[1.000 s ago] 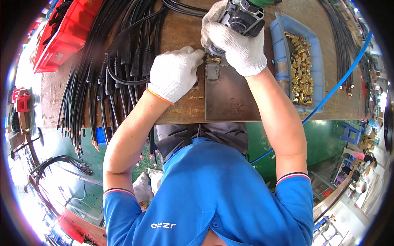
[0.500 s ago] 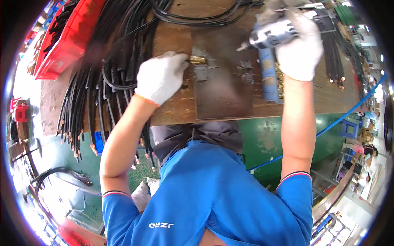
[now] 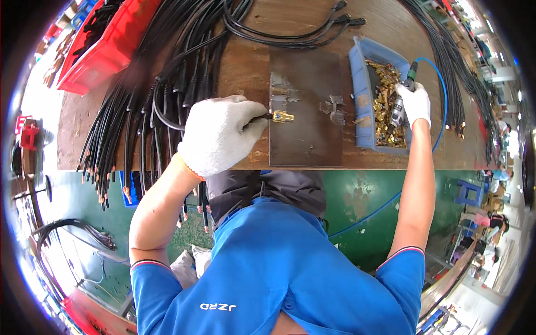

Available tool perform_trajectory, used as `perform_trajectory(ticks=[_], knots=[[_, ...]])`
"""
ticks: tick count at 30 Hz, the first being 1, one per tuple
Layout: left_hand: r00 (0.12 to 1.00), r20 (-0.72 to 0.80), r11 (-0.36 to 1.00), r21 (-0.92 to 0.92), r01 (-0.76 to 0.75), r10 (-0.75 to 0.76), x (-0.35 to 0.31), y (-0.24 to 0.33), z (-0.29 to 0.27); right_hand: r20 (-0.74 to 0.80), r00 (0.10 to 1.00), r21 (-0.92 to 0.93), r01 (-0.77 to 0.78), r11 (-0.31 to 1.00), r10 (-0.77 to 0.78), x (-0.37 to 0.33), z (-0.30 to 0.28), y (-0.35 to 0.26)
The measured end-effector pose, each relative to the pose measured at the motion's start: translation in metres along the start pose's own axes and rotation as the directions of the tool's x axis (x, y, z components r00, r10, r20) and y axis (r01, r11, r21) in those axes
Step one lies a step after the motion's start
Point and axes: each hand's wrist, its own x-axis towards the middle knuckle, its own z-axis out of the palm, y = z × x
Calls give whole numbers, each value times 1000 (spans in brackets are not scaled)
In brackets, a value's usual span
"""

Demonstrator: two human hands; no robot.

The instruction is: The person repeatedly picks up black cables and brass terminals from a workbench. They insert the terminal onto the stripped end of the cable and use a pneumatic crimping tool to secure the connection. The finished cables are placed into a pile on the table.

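My left hand, in a white knit glove, is closed round a black cable. A brass terminal with a screw in it sits on the cable's end, over the left side of a dark metal plate. My right hand, also gloved, grips a silver-and-black air screwdriver from the right. The tool points down toward me, over small brass parts in a blue bin. Its tip is hard to make out among them.
Many black cables lie to the left, their copper ends hanging past the table edge. A red crate of black parts stands at the far left. More cables lie at the right. A blue air hose curves beside my right hand.
My right hand has brought the screwdriver nearer to me, over the bin, and turned its tip from leftward to downward. My left hand has turned, still at the brass terminal, which now shows more fully.
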Motion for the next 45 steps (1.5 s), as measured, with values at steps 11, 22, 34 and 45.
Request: perform_trajectory(ticks=[11, 22, 34, 45], knots=[[998, -54, 998, 62, 11, -8, 5, 12, 2, 403, 750, 787, 10, 617, -525, -180, 9, -183], [985, 7, 975, 140, -173, 173, 1, 14, 2, 441, 738, 892, -297, 341, -511, -207, 48, -171], [978, -175, 992, 71, -106, 117, -5, -14, -52, 422, 808, 903, -337, 265, -411, -190, 25, -191], [973, -129, 901, 369, 228, -193, -42, -70, -72, 306, 843, 936, -352, -24, -444, -154, 6, -175]])
